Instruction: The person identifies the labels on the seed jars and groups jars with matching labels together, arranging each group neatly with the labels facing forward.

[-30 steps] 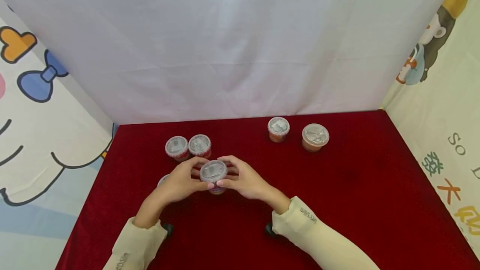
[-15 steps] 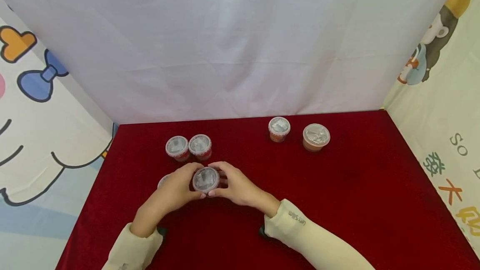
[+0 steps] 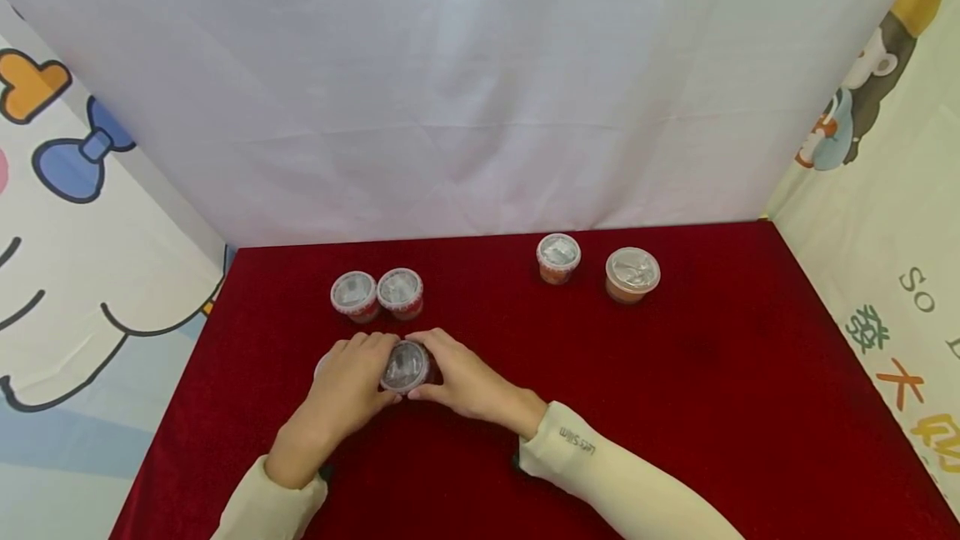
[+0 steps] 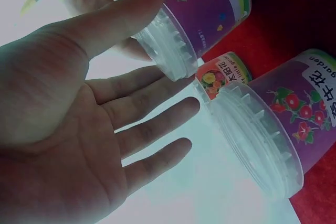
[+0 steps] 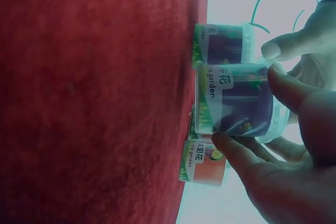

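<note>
A purple lidded cup (image 3: 405,367) with "little garden" and flowers printed on it is upright between both hands, low over the red cloth. My right hand (image 3: 465,377) holds its right side, thumb (image 5: 286,90) near the lid and a finger lower on the wall. From the other side my left hand (image 3: 345,382) spans the cup, its thumb (image 4: 131,17) across the lid rim. A second purple cup (image 4: 304,114) stands just left of the held one; in the head view the left hand mostly covers it.
Behind the hands, two red-labelled cups (image 3: 355,297) (image 3: 401,293) stand side by side. Farther right at the back are a small orange cup (image 3: 557,258) and a wider one (image 3: 632,273). A white curtain (image 3: 480,107) rises along the table's back edge.
Both hands have carried the purple cup down and slightly left, toward the cup beside the left hand. The cups at the back have stayed put.
</note>
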`<state>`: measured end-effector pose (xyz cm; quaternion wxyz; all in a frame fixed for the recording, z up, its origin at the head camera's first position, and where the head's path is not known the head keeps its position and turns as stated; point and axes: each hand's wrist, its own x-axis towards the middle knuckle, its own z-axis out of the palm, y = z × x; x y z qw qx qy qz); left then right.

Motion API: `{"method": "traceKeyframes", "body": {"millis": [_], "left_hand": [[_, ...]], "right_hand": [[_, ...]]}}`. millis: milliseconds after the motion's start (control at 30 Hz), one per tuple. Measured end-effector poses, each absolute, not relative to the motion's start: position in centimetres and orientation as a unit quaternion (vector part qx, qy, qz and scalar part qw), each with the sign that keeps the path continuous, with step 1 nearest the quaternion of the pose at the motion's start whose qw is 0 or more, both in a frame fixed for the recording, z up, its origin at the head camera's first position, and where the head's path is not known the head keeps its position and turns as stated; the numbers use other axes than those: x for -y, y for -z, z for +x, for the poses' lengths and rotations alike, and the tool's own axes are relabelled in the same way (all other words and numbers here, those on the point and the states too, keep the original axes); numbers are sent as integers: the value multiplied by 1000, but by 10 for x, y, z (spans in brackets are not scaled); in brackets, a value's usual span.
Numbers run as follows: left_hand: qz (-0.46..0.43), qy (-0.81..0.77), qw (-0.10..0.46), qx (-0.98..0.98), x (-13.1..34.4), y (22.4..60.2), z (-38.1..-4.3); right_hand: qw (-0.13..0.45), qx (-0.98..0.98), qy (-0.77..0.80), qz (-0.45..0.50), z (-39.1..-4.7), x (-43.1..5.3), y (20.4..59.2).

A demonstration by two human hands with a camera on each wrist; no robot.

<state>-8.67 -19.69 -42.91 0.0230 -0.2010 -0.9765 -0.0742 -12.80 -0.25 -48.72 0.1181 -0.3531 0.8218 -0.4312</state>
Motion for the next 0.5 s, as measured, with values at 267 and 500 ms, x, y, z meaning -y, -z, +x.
{"method": "traceKeyframes", "body": {"millis": [267,500], "left_hand": [[-210,52,46,975,195,437,-85],[-210,30,64,975,194,439,-85]], "right_hand": [[76,-849,341,-395,-128,4,493],[28,-870,262,-417,-127,5,492]]}}
